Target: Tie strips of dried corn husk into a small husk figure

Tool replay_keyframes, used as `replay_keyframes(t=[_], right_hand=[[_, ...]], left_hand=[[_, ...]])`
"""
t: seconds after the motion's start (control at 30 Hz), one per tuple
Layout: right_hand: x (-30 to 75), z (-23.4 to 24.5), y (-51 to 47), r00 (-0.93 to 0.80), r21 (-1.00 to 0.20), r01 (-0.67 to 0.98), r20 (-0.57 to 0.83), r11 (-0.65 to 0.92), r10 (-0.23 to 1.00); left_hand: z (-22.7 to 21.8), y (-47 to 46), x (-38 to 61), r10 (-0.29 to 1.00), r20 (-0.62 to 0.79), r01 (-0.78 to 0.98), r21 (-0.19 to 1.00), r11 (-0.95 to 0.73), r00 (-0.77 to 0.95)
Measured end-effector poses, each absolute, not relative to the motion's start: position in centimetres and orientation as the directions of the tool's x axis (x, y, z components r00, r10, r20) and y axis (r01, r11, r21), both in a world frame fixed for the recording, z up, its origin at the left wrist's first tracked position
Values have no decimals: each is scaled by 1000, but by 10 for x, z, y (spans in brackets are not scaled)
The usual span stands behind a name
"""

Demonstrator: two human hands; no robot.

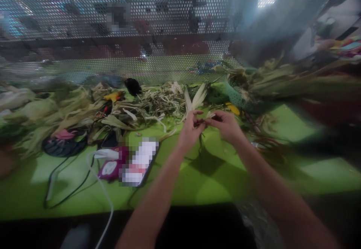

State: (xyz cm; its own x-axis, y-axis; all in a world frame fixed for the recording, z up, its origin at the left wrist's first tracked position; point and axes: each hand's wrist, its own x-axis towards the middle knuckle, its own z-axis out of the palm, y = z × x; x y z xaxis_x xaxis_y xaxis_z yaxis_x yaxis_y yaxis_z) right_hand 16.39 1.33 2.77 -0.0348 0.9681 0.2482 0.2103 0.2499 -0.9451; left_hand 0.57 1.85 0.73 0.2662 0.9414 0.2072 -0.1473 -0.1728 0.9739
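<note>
Both of my hands meet above the green tabletop (175, 189). My left hand (191, 128) is closed around the lower end of a dried corn husk (199, 96), whose pale leaves fan upward in a V. Close beside it, my right hand (225, 125) pinches a small piece of pale husk (210, 116) against the left fingertips. A thin dark strand hangs below the fingers; what it is I cannot make out. Behind the hands spreads a heap of shredded husk strips (160, 102).
A green perforated basket (235, 93) of husks stands at the right back. On the left lie a phone (141, 162), a purple packet (113, 166), a white cable (105, 192) and a dark round item (64, 143). A perforated metal screen (175, 23) rises behind.
</note>
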Motion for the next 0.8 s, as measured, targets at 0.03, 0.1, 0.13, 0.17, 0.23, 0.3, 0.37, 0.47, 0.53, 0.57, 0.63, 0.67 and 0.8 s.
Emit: replay_keyframes(t=[0.03, 0.1, 0.13, 0.17, 0.23, 0.3, 0.37, 0.47, 0.53, 0.57, 0.63, 0.67, 0.8], right_hand=[[164, 28, 13, -12, -947, 195, 259, 256, 966], [164, 28, 14, 39, -945, 185, 281, 269, 959], [165, 29, 14, 61, -943, 189, 289, 273, 955], [166, 29, 15, 78, -939, 201, 298, 278, 951], [166, 29, 15, 102, -923, 243, 329, 297, 939], [166, 29, 15, 119, -902, 291, 364, 318, 924], [166, 29, 14, 129, -889, 324, 380, 324, 916], [164, 29, 12, 137, -890, 336, 369, 307, 919], [163, 29, 11, 135, -896, 330, 355, 296, 925], [162, 29, 11, 132, -899, 326, 349, 292, 928], [163, 29, 11, 132, -901, 321, 346, 290, 929], [164, 29, 11, 138, -903, 317, 346, 290, 928], [169, 29, 14, 178, -920, 287, 327, 269, 928]], left_hand=[[6, 19, 6, 943, 181, -160, 977, -140, 281], [3, 21, 7, 945, 131, -170, 982, -82, 300], [2, 23, 7, 946, 114, -155, 985, -69, 302], [0, 24, 6, 948, 102, -130, 989, -65, 302], [-2, 26, 5, 951, 100, -64, 994, -85, 294], [-3, 26, 4, 950, 117, 4, 992, -124, 291], [-1, 25, 3, 943, 142, 57, 984, -167, 302], [2, 23, 3, 916, 186, 117, 963, -241, 355], [4, 21, 4, 892, 223, 155, 940, -304, 393], [5, 20, 5, 882, 242, 178, 925, -336, 404], [5, 18, 6, 875, 269, 220, 899, -378, 403], [5, 18, 6, 879, 270, 227, 898, -377, 393], [5, 18, 8, 930, 171, 54, 979, -199, 325]])
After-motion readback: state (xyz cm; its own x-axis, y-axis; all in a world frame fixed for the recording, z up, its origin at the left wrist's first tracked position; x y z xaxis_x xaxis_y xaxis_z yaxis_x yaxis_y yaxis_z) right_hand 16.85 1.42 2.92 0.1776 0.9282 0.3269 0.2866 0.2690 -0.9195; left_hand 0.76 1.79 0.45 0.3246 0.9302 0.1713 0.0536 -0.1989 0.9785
